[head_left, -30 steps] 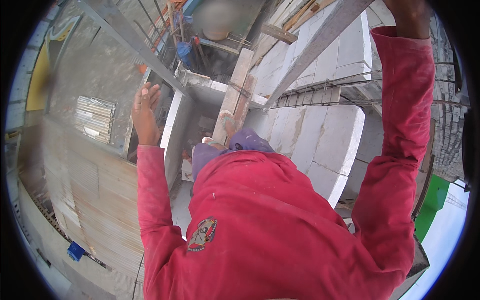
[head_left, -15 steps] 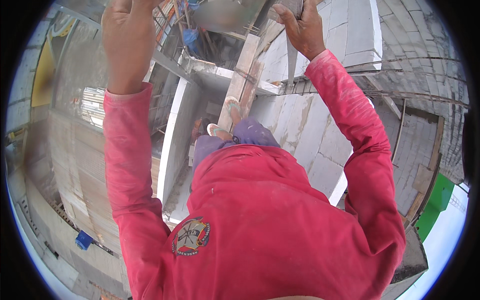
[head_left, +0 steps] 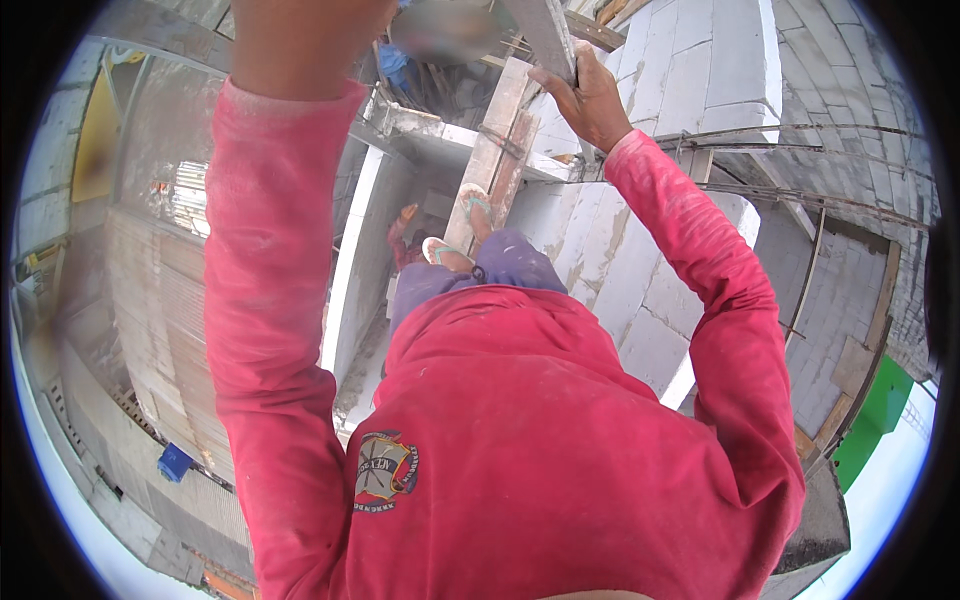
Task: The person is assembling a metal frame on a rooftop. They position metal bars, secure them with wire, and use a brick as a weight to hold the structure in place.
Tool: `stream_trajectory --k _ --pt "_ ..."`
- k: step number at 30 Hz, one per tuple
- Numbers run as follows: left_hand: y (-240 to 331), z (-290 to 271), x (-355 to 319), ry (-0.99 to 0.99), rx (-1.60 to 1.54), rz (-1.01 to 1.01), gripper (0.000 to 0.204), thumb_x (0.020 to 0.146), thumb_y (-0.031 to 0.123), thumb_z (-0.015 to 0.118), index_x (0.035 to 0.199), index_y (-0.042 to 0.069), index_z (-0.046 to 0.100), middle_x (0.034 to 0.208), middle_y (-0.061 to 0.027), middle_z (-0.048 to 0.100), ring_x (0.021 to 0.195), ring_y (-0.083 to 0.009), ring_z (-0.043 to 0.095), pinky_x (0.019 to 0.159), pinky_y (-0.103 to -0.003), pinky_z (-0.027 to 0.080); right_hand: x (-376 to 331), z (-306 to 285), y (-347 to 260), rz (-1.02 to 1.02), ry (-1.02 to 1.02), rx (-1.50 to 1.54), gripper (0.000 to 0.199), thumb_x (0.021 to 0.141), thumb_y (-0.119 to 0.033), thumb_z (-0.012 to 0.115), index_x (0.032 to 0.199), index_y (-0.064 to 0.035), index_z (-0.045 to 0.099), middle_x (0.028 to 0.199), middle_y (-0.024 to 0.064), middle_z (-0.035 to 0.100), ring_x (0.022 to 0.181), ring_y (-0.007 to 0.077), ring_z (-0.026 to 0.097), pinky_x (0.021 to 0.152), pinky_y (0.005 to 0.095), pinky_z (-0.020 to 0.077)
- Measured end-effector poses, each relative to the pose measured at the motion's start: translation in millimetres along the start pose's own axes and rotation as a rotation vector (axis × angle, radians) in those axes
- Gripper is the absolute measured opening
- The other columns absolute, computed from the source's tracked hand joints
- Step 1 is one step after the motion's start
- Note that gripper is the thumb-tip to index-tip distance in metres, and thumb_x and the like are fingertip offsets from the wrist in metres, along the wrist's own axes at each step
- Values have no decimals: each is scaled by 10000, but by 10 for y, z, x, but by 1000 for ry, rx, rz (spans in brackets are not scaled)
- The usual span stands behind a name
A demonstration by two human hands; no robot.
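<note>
My left hand [head_left: 305,45] is raised at the top left, and the upper edge of the picture cuts off its fingers. What it touches up there is hidden. At the top centre my right hand [head_left: 592,100] is closed round the lower part of a long, flat grey bar [head_left: 545,35]. The thumb lies on the near side and the fingers on the far side. The bar runs upward out of the picture. Below my hands, my feet in pale flip-flops [head_left: 440,250] stand on a narrow wooden plank [head_left: 492,150].
White block walls [head_left: 345,270] flank a gap beneath the plank. Thin steel rods [head_left: 820,187] stick out to the right. Down in the gap, another person's hand and red sleeve [head_left: 398,245] show. A blue bundle [head_left: 393,65] hangs beyond the plank.
My left hand has risen further, its fingers leaving the picture. My right hand has lowered slightly, and the grey bar stands more lengthwise. The other person's hand has come into sight below.
</note>
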State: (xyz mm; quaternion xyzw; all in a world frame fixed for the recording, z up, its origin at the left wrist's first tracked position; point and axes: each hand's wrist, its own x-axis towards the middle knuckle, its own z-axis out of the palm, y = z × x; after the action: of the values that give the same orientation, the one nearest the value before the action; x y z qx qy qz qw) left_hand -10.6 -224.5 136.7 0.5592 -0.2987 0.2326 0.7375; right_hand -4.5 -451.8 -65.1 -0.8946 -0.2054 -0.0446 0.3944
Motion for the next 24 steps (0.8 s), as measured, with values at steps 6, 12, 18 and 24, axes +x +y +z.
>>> stream_trajectory --k 6,12,18,24 --pt "-265 141 -147 -1 50 43 361 985 387 524 979 27 542 670 -55 608 560 -104 581 511 -211 465 -164 -53 209 24 -67 45 407 899 -324 677 1112 -8 535 972 166 609 874 324 613 783 386 481" --pt "-559 231 -290 162 38 -3 313 985 329 542 878 35 541 602 -30 580 495 -66 543 443 -200 437 -219 -78 427 34 -166 30 375 903 -298 670 1105 -7 549 952 172 603 850 346 603 755 401 474" --pt "-593 127 -258 29 16 -142 217 962 232 535 938 17 523 664 -37 588 551 -81 551 492 -229 452 -204 -105 530 98 -162 -66 377 908 -307 661 1090 5 553 946 184 603 842 362 600 758 404 475" --pt "-808 172 -391 41 63 -287 205 953 210 533 948 5 535 724 -60 614 636 -113 588 558 -268 488 -244 -43 650 98 -200 -108 340 934 -289 633 1111 -5 573 959 179 658 842 272 628 785 370 495"
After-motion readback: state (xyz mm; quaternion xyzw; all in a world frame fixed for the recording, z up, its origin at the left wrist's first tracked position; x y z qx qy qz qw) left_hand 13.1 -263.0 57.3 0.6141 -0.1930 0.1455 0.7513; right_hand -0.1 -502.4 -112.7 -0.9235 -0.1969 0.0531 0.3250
